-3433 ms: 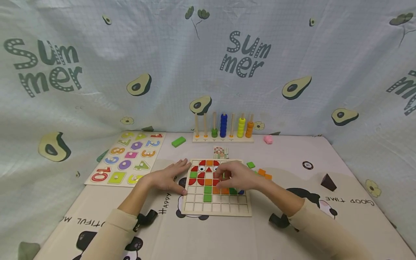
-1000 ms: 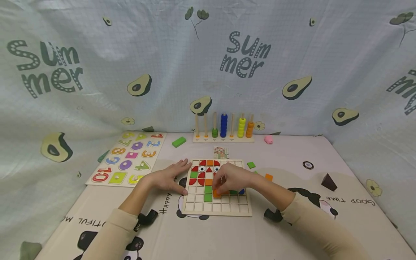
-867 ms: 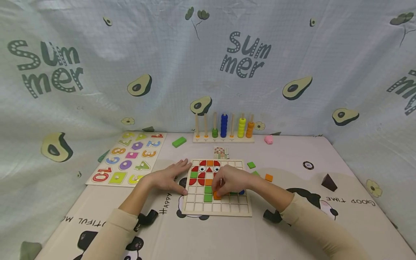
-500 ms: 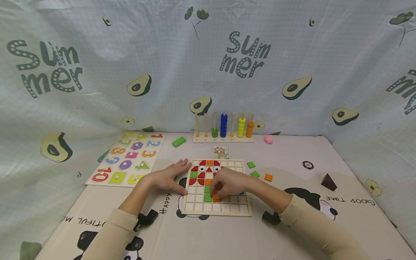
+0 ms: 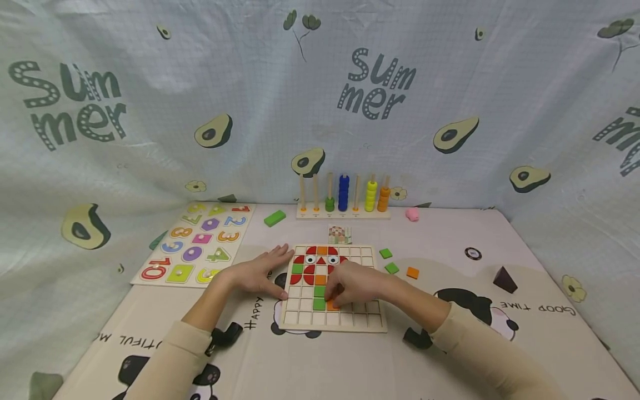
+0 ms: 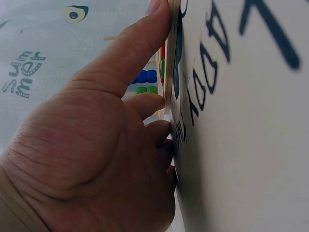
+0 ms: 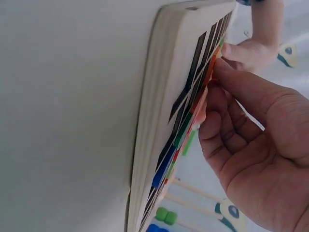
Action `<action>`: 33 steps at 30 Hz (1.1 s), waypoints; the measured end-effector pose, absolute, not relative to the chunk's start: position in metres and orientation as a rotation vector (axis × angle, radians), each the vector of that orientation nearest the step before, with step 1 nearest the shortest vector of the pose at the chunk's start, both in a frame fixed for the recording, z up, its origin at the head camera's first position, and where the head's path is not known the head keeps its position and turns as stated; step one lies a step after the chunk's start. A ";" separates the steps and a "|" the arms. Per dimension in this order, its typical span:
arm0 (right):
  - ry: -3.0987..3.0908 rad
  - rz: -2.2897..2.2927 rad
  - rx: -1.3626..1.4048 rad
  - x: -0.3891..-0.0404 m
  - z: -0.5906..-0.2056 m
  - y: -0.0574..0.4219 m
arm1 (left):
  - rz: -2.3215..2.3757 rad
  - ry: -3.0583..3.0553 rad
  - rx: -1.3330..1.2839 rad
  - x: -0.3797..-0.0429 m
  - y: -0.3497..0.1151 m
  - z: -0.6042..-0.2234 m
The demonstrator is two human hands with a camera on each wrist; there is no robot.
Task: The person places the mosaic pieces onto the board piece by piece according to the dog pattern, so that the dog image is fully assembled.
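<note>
A wooden grid board [image 5: 305,318] lies in the middle, partly filled with red, green and orange pieces, including round eye tiles. My right hand [image 5: 357,280] bends over it, thumb and index finger pinching an orange square tile [image 5: 331,306] low at a cell beside a green tile [image 5: 319,304]. In the right wrist view, the thumb and fingertip meet at the board's face, near a blue piece [image 7: 164,166]; the other fingers are curled. My left hand [image 5: 257,273] rests spread at the board's left edge, its thumb against the rim. The right hand covers several middle cells.
Right of the board lie two loose green tiles [image 5: 392,268] and an orange tile [image 5: 412,273]. A picture card [image 5: 340,234] and a bead-peg counter [image 5: 343,215] stand behind. A number puzzle [image 5: 235,236] is left, a green block [image 5: 275,218] beyond it, a dark wedge [image 5: 505,280] right.
One of two orange tiles right of the board is gone from there. My right hand has moved slightly toward me with an orange tile, lowering it beside the green one. The left hand stays put.
</note>
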State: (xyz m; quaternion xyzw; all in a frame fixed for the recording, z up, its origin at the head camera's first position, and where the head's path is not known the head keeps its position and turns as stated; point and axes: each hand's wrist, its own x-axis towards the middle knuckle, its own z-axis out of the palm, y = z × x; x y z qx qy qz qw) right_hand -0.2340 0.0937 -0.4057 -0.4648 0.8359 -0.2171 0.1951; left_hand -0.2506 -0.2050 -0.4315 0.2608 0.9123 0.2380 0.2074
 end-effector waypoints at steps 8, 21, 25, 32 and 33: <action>2.369 -0.883 -1.240 -0.250 -0.392 0.146 | 0.688 2.534 0.729 -0.248 -0.203 -0.428; 2.485 -1.072 -0.818 -0.287 -0.397 0.262 | 0.686 2.541 0.720 -0.249 -0.203 -0.430; 2.461 -0.980 -0.755 -0.292 -0.408 0.279 | 0.691 2.538 0.714 -0.249 -0.203 -0.430; 2.405 -0.894 -0.784 -0.295 -0.421 0.284 | 0.681 2.545 0.713 -0.248 -0.203 -0.430; 2.412 -0.890 -0.784 -0.295 -0.422 0.283 | 0.679 2.546 0.712 -0.248 -0.203 -0.429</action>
